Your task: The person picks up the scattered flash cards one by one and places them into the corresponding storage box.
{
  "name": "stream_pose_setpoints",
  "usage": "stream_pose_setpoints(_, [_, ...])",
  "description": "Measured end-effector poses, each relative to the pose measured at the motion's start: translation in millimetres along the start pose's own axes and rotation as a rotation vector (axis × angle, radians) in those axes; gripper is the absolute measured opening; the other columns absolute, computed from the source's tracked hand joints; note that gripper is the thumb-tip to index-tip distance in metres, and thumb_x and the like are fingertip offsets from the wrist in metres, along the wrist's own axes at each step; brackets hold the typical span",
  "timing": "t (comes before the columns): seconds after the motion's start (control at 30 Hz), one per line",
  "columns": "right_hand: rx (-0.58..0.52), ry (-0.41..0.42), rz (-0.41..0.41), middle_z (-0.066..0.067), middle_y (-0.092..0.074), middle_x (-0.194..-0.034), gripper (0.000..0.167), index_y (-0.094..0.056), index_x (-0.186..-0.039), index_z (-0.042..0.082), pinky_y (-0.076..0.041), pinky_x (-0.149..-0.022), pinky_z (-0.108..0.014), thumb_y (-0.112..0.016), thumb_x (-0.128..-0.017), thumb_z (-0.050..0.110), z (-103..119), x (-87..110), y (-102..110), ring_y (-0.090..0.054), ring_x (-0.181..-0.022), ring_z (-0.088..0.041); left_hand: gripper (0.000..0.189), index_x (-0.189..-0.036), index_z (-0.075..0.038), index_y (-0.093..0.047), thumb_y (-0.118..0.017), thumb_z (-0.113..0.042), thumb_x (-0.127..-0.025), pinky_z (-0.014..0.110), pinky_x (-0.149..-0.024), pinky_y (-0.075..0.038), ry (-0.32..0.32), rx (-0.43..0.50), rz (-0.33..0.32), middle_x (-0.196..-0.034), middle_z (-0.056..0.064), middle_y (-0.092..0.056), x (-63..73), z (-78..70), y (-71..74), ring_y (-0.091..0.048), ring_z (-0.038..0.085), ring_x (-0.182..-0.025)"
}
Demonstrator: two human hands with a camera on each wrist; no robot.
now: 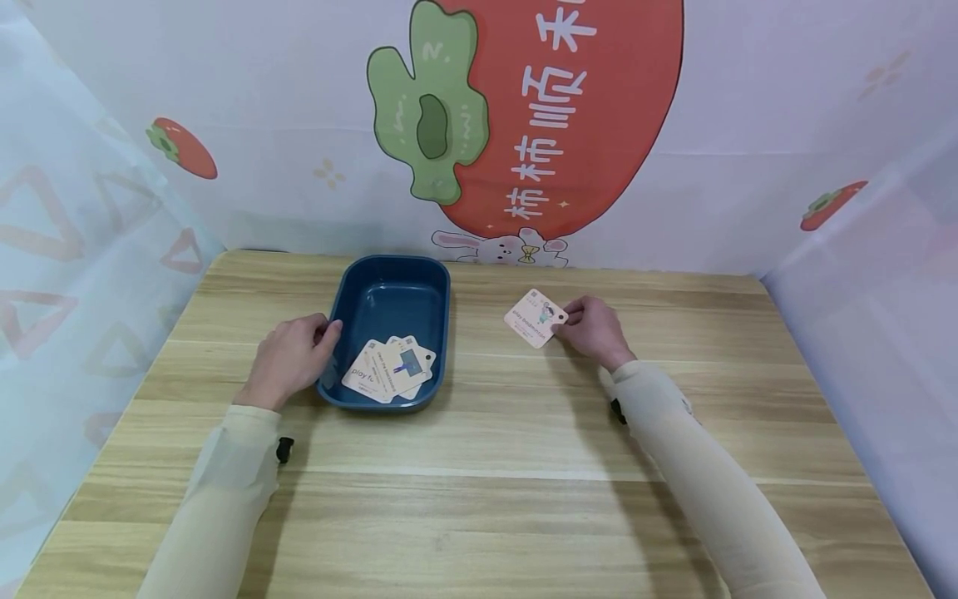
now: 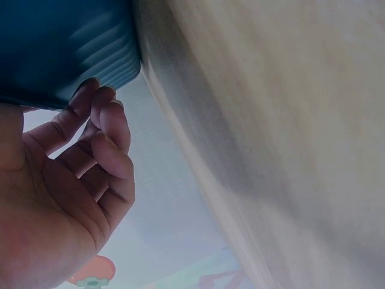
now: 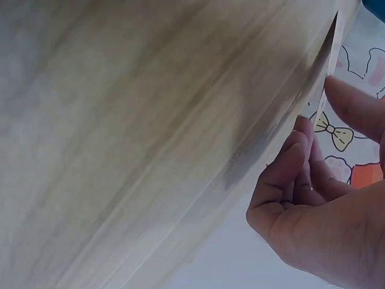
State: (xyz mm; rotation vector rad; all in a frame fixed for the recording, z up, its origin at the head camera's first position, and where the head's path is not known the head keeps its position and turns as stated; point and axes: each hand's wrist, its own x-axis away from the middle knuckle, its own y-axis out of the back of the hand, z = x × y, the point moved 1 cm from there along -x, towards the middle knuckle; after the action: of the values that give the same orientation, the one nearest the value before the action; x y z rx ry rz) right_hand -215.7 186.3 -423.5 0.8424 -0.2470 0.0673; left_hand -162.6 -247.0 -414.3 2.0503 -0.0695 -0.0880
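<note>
A blue rectangular tray (image 1: 400,308) sits on the table, left of the middle. My left hand (image 1: 290,356) holds its left rim, the thumb over the edge. From the left wrist, the fingers (image 2: 111,123) are curled up against the tray's outer side (image 2: 72,54). Several pale printed cards (image 1: 387,370) lie overlapping at the tray's near end. To the right, my right hand (image 1: 595,331) pinches one corner of a square card (image 1: 535,319) with a small figure and text. In the right wrist view that card (image 3: 330,66) appears edge-on, tilted above the tabletop.
The wooden table (image 1: 464,499) ends at the back against a printed cloth (image 1: 284,208) with a large red persimmon. More cloth hangs along the left and right sides. A black piece (image 1: 284,450) shows at the left sleeve, and another (image 1: 618,411) at the right.
</note>
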Motion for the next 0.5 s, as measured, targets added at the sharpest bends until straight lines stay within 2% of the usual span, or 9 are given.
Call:
stream_pose_setpoints(0.23, [-0.035, 0.053, -0.045, -0.018, -0.067, -0.104, 0.022, -0.067, -0.111, -0.004, -0.051, -0.083, -0.038, -0.07, -0.094, 0.011, -3, 3.6, 4, -0.061, -0.094, -0.027, 0.045, -0.092, -0.002, -0.064, -0.043, -0.038, -0.108, 0.035, -0.054, -0.039, -0.002, 0.001, 0.007, -0.072, 0.008, -0.058, 0.8, -0.1, 0.8, -0.055, 0.026, -0.066])
stream_pose_setpoints(0.5, [-0.15, 0.031, -0.001, -0.016, -0.064, -0.105, 0.021, -0.065, -0.113, -0.003, -0.049, -0.072, -0.028, -0.067, -0.097, 0.011, 1, 10.4, 8, -0.057, -0.091, -0.024, 0.044, -0.09, -0.003, -0.063, -0.044, -0.037, -0.108, 0.035, -0.053, -0.039, -0.005, 0.001, 0.008, -0.07, 0.008, -0.056, 1.1, -0.7, 1.1, -0.054, 0.025, -0.064])
